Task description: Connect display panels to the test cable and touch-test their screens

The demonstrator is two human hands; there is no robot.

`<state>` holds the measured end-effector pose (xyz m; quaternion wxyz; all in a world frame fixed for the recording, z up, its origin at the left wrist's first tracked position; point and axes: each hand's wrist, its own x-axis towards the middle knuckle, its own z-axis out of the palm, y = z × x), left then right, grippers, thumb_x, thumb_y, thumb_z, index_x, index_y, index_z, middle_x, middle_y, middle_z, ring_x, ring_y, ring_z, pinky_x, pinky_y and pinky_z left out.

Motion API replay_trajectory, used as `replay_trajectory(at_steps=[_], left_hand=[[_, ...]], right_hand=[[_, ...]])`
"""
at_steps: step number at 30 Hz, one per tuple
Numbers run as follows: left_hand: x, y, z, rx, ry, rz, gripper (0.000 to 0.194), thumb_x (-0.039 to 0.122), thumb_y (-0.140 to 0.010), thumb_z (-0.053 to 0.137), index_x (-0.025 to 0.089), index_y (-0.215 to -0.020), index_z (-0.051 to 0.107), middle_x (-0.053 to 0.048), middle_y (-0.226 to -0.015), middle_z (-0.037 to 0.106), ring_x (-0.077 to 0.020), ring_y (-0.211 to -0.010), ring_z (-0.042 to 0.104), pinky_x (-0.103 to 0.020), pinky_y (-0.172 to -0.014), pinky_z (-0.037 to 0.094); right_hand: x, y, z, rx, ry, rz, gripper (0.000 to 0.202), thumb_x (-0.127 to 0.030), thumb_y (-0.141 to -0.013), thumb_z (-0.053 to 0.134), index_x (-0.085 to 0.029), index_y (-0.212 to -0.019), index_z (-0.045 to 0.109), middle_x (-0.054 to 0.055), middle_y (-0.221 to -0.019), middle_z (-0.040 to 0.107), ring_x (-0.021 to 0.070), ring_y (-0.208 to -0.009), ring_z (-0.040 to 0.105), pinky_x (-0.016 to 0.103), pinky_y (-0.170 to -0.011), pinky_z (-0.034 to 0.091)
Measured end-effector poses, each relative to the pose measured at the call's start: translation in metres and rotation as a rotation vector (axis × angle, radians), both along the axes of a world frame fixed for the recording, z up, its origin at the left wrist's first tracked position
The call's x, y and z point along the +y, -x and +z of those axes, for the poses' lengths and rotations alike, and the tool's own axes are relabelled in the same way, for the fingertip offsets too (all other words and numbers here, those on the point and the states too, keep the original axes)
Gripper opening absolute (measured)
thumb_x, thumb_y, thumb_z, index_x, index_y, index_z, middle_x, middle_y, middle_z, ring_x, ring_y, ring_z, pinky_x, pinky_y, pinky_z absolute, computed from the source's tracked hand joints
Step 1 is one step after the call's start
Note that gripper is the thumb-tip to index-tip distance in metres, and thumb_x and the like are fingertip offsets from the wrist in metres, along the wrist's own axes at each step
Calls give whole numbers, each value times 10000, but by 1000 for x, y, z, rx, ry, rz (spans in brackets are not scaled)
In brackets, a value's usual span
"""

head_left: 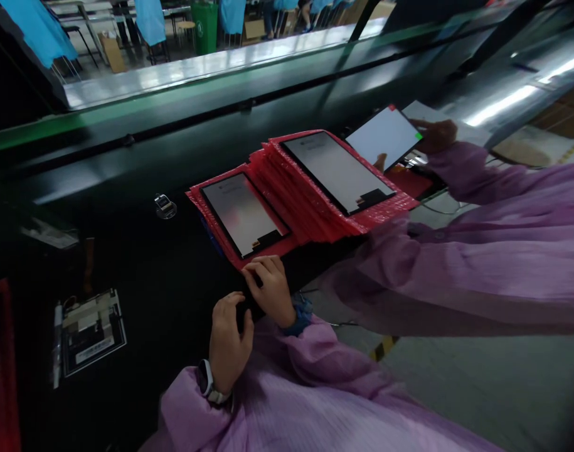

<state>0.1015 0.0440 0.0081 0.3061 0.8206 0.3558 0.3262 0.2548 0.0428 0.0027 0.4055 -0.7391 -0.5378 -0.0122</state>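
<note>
My left hand (pixel 230 342), with a watch on its wrist, is held over the black bench edge. Its fingers are loosely bent, the thumb stands apart, and nothing is in it. To its right, my right hand (pixel 273 292), with a blue band at the wrist, has loosely curved fingers at the near corner of a red bubble-wrap bag (pixel 230 258). Whether the fingertips touch the bag is unclear. On that bag lies a display panel (pixel 237 210) with a pale face. A second display panel (pixel 334 166) lies on a thicker stack of red bubble bags (pixel 310 220) just beyond.
At right, a co-worker's hand (pixel 435 135) holds a lit white panel (pixel 383 138). The co-worker's sleeve (pixel 503 251) crosses the right side. On the black bench (pixel 164 301) lie a circuit assembly (pixel 93 329), a pen (pixel 57 345) and a small clear-and-metal piece (pixel 165 206).
</note>
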Motion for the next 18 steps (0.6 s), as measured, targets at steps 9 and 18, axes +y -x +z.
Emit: replay_trajectory(at_steps=[9, 18], left_hand=[[-1, 1, 3, -11, -1, -24, 249, 156, -959, 497, 200, -1202, 527, -79, -1162, 647, -212, -1120, 609, -404, -979, 520], [-1, 4, 4, -55, 160, -24, 246, 213, -972, 491, 203, -1203, 574, -84, -1182, 661, -214, -1133, 610, -409, -1011, 486]], right_hand=[[-7, 0, 3, -9, 121, -55, 244, -270, -887, 605, -169, -1102, 658, 114, -1079, 634, 279, -1025, 516, 440, -901, 436], [-5, -12, 7, 8, 5, -54, 216, -272, -998, 481, -203, -873, 644, 54, -858, 657, 213, -845, 549, 374, -785, 445]])
